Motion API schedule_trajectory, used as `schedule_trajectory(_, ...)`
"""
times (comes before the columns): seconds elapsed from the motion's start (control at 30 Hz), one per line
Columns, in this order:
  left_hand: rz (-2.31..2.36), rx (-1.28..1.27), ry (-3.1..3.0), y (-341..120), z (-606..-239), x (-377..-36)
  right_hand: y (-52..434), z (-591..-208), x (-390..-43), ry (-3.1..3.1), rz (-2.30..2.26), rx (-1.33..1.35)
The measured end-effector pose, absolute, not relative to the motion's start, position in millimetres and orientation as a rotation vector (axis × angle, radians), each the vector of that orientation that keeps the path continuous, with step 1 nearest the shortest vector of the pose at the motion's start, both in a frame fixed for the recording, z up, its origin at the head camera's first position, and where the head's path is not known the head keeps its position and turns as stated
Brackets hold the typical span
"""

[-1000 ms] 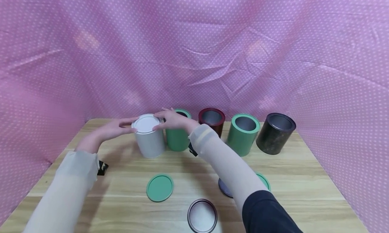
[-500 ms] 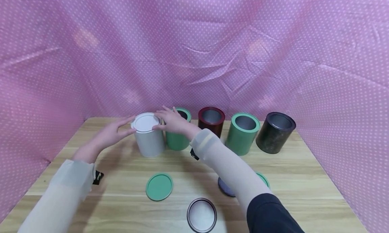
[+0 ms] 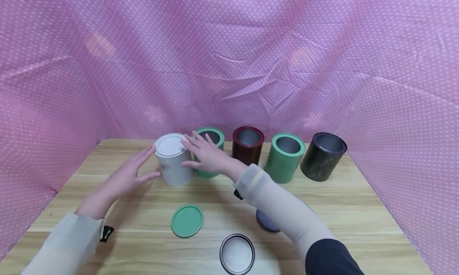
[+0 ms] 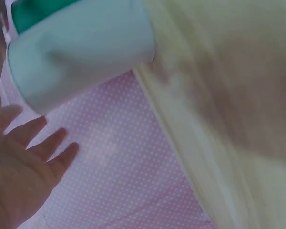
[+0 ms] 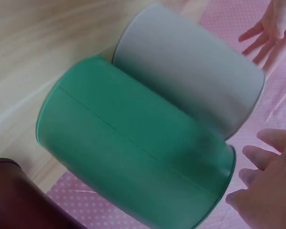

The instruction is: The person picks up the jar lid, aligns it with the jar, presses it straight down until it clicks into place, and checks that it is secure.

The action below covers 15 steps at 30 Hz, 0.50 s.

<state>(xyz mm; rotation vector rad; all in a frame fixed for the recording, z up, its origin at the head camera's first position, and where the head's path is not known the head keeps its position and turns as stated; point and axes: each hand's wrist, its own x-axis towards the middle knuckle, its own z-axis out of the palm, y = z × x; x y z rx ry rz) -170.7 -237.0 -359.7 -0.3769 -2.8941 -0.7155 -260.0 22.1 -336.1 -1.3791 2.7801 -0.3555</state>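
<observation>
Head view: your left hand (image 3: 125, 176) and right hand (image 3: 210, 158), fingers spread, flank the lidded white can (image 3: 175, 167), far left on the desk (image 3: 358, 215). Left wrist view: your left hand extends beside its rim. Right wrist view: your right hand lies near the adjacent green can (image 5: 133, 148).

Five cans (image 3: 175, 169), five lids (image 3: 187, 221); one table (image 3: 358, 223)

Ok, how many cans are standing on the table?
5, in a row from left to right: white can, first green can, dark red can, second green can, black can.
</observation>
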Motion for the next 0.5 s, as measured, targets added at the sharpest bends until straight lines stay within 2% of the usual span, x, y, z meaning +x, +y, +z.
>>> schedule_trajectory(0.5, -0.53, -0.444, -2.812, -219, -376, -131, 51, -349, -221, 2.77, -0.287, -1.625)
